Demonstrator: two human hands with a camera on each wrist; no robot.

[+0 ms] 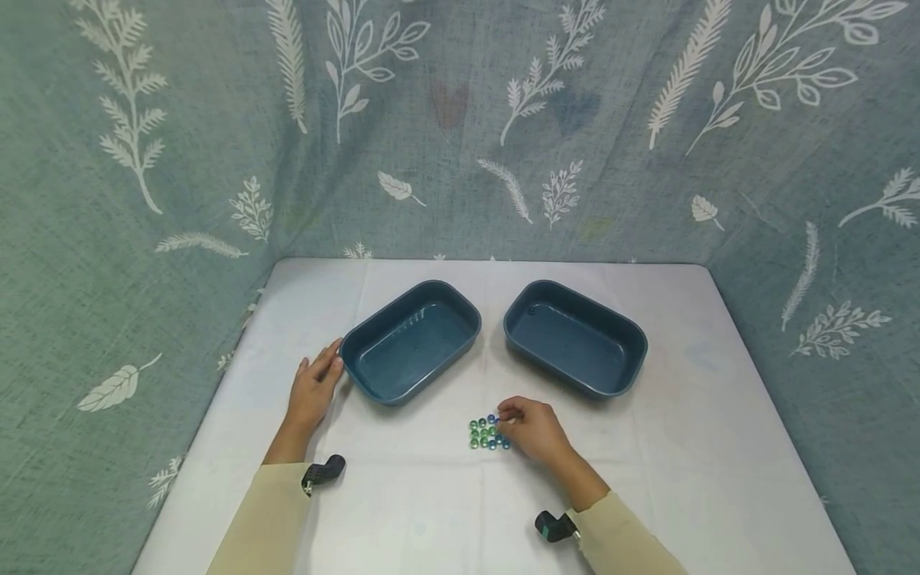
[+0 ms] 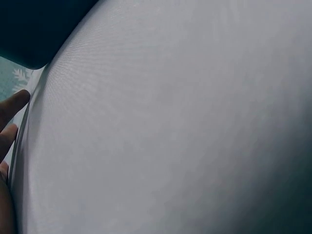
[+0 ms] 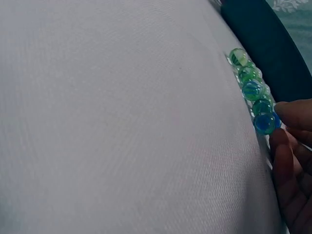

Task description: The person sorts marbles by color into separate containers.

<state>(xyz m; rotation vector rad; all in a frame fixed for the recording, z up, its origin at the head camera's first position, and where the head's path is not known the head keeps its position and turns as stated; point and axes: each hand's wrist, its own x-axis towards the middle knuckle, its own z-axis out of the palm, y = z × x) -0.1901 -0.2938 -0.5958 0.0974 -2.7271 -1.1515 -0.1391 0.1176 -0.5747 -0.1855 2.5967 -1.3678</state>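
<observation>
My left hand (image 1: 312,391) lies at the left end of a dark blue plastic tub (image 1: 411,351), fingers fairly straight and fingertips against its outer wall. Only a few left fingers (image 2: 13,106) show in the left wrist view, below a corner of the tub. A small block of green and blue glass marbles (image 1: 484,433) sits on the white cloth. Over its right side, my right hand (image 1: 535,430) reaches in with curled fingers. The right wrist view has its thumb and finger around a blue marble (image 3: 277,120), partly hidden, beside the others.
A second dark blue tub (image 1: 575,339) stands at the right, angled opposite to the first. Both rest on a table covered in white cloth (image 1: 402,511). Grey-green leaf-patterned fabric (image 1: 446,184) hangs behind and at both sides.
</observation>
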